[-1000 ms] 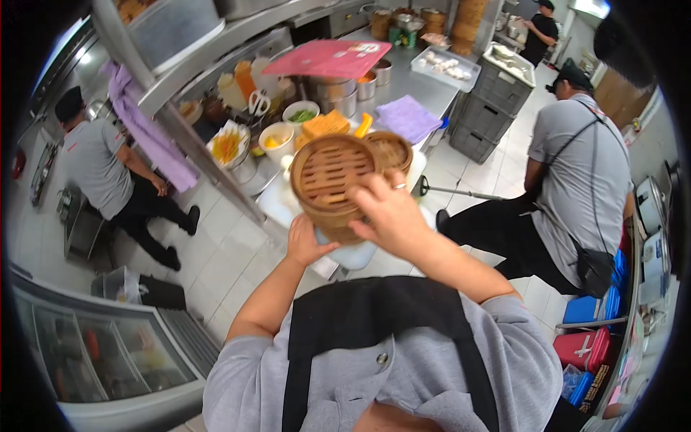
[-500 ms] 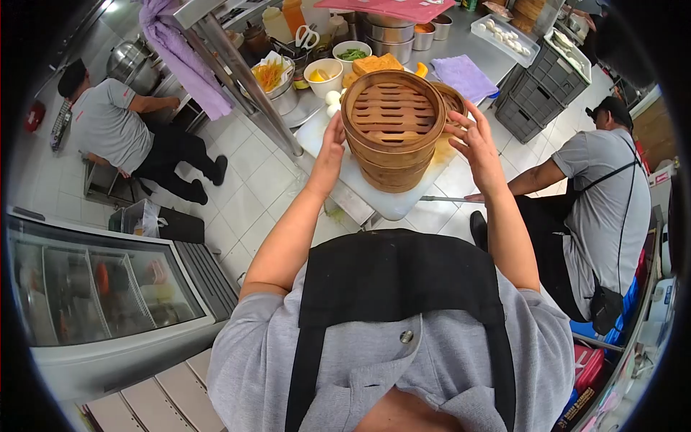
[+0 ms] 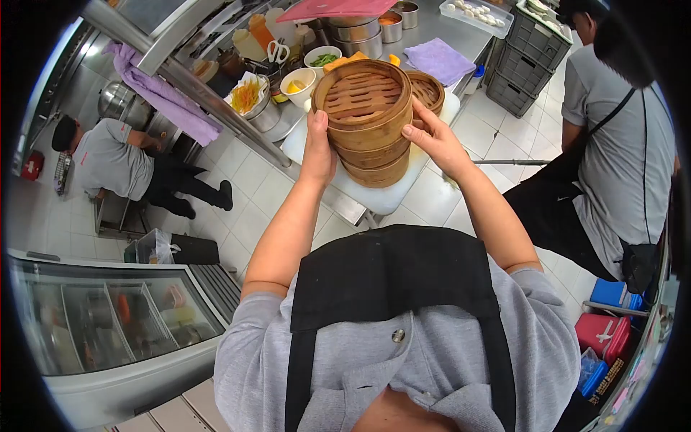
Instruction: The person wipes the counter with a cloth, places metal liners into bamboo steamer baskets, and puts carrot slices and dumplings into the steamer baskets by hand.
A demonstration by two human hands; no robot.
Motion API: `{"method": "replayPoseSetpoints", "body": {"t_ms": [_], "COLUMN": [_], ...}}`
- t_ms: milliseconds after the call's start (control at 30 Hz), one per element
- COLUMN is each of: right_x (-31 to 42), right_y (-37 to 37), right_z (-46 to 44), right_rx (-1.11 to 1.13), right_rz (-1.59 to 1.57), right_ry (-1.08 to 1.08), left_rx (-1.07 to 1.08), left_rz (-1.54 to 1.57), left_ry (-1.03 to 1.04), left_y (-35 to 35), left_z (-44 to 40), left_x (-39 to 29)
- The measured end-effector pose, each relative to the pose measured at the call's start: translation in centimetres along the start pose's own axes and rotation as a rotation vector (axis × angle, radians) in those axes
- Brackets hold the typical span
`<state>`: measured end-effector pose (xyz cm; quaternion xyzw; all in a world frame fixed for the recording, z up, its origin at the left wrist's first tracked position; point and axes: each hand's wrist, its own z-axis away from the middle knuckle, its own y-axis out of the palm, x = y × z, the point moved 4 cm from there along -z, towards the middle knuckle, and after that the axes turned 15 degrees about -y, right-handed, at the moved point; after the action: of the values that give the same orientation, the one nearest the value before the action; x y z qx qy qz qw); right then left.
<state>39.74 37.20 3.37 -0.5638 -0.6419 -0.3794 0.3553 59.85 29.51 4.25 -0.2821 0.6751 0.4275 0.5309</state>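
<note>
A tall stack of round bamboo steamers, topped by a slatted piece, stands at the front of a white cutting board. My left hand presses against the stack's left side, thumb up near the upper rim. On the opposite side my right hand grips it, thumb toward me and fingers reaching round behind, partly hidden. Just behind, to the right, is another bamboo steamer. Both palms are in contact with the stack, which looks close to upright.
Behind stand a bowl of green vegetables, a bowl with yellow pieces, scissors and metal pots. A purple cloth lies on the counter. One person is at left, another at right, near grey crates.
My hands have closed in from beside the steamer stack and now hold its sides. The view has shifted. The person at right has risen higher and come nearer.
</note>
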Motion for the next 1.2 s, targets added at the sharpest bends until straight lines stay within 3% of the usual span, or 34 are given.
{"method": "replayPoseSetpoints", "body": {"t_ms": [67, 400, 500, 567, 633, 700, 867, 967, 1033, 1100, 1200], "right_x": [-0.1, -1.1, -0.6, 0.6, 0.9, 1.7, 6.3, 8.5, 7.8, 5.7, 3.2], "right_y": [-0.1, 0.1, 0.1, -0.3, -0.1, 0.2, 0.8, 1.9, 1.5, 1.8, 2.0], "right_z": [0.2, 0.7, 0.5, 0.3, -0.3, -0.6, -4.2, -4.9, -4.3, -2.8, -1.3], "right_rx": [0.027, 0.014, 0.038, 0.028, 0.066, 0.019, 0.112, 0.121, 0.144, 0.384, 0.368], "right_rz": [0.104, 0.028, 0.012, 0.362, 0.361, 0.166, 0.431, 0.206, 0.263, 0.804, 0.78], "right_ry": [-0.01, -0.005, -0.027, -0.118, -0.219, -0.269, -0.43, -0.406, -0.395, -0.446, -0.355], "left_rx": [-0.045, -0.063, 0.017, -0.014, -0.039, -0.06, -0.039, -0.139, -0.12, -0.145, -0.166], "left_rz": [0.017, 0.074, 0.021, -0.043, -0.084, -0.122, 0.214, 0.357, 0.531, 0.578, 0.679], "left_ry": [0.008, -0.034, -0.061, -0.062, 0.024, 0.102, 0.089, 0.105, 0.116, 0.105, -0.021], "left_y": [0.1, 0.1, 0.0, 0.3, 0.7, 1.2, 1.3, 1.3, 0.0, -1.4, -3.5], "left_z": [0.1, 0.4, 0.5, 0.8, 1.0, 1.1, 0.7, 1.9, 2.4, 3.1, 3.6], "left_x": [0.1, -0.6, -1.1, -1.9, -2.8, -4.0, -8.5, -11.0, -11.6, -11.3, -9.8]}}
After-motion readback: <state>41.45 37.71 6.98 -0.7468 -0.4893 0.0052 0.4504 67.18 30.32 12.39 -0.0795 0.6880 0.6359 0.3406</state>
